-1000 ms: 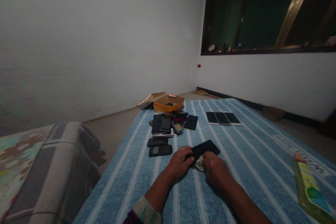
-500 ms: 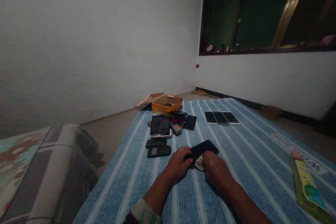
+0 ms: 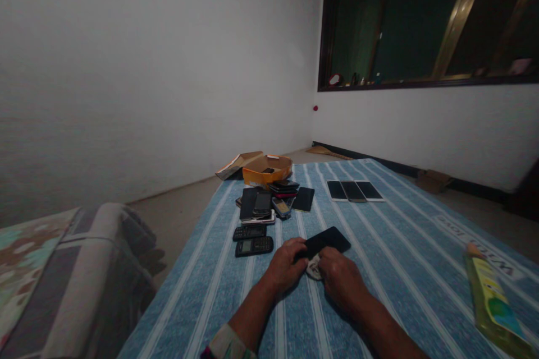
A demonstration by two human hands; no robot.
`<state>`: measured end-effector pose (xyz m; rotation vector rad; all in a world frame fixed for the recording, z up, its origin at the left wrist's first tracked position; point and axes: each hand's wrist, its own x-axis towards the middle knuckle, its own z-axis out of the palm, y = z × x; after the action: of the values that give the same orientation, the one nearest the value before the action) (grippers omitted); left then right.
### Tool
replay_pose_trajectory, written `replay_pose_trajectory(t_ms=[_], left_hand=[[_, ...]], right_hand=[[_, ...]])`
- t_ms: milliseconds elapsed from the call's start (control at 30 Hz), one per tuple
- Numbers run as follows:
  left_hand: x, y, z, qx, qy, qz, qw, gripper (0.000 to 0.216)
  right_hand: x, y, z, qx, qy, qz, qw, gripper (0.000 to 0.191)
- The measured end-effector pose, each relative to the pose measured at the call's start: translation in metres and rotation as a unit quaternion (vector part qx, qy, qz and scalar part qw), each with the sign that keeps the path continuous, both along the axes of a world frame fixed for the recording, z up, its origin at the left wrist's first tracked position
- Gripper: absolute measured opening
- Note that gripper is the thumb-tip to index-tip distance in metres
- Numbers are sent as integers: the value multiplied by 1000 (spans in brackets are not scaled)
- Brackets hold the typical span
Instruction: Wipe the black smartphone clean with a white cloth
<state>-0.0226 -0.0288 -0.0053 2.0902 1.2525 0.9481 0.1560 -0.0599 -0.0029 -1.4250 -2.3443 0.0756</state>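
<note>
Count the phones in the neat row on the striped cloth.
3, side by side at the far end: left phone, middle phone, right phone, right of the heaped pile. None seems hidden there.

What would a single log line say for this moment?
left hand: grips black phone | right hand: on small pale object | nearby: keypad phones, phone pile

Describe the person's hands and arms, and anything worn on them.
The left hand and right hand are bare: no gloves, rings or watch show. The left sleeve ends in a pale, multicoloured patterned cuff; the right forearm is uncovered.
</note>
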Motion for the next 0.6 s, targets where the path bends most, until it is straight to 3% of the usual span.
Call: replay_pose_trajectory(t_ms=[233, 467, 600], left_hand=[[0, -2, 4, 4, 8, -11, 1000, 25], [1, -2, 5, 3, 6, -13, 1000, 20], [-1, 0, -1, 4, 0, -15, 1000, 25]], right_hand=[[19, 12, 2, -26, -16, -81, 996, 28], [2, 2, 0, -10, 3, -23, 1000, 26], [14, 10, 1, -20, 3, -61, 998, 27]])
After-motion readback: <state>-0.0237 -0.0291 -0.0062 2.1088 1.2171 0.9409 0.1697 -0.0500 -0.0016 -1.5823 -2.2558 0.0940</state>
